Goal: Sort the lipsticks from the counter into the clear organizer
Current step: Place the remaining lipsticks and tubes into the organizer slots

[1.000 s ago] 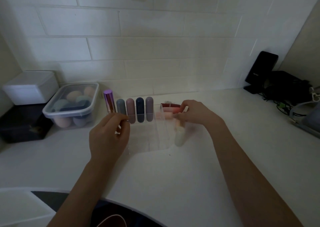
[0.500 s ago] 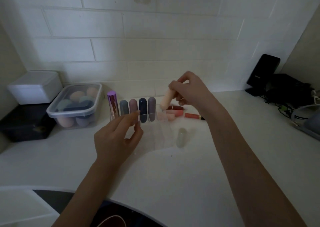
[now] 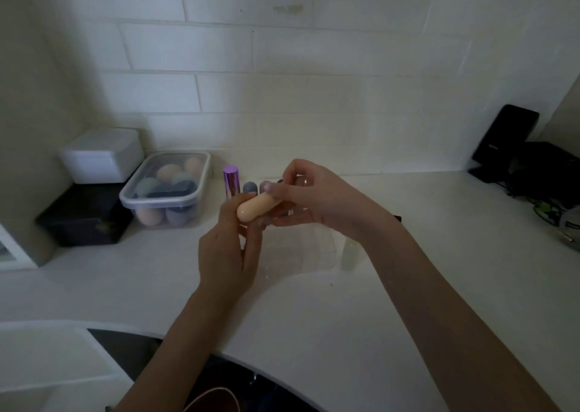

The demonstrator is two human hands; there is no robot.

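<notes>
A peach lipstick [image 3: 255, 209] lies nearly level in the air above the clear organizer [image 3: 309, 250]. My right hand [image 3: 317, 196] pinches its right end. My left hand [image 3: 230, 248] curls round its rounded left end from below. In the organizer's back row stand a shiny purple lipstick [image 3: 230, 181] and a grey one [image 3: 250, 188]; the others there are hidden behind my hands. A pale lipstick [image 3: 350, 253] stands on the counter just right of the organizer. The black tip of another lipstick [image 3: 397, 217] shows past my right wrist.
A lidded clear tub of makeup sponges [image 3: 168, 188] sits left of the organizer. Further left a white box [image 3: 102, 155] rests on a black box [image 3: 84, 218]. Black devices and cables [image 3: 530, 166] fill the back right corner. The counter's front edge [image 3: 282, 367] curves near me.
My right hand brought the peach lipstick down and left, tipping it level. My left hand rose from beside the organizer and took hold of its free end.
</notes>
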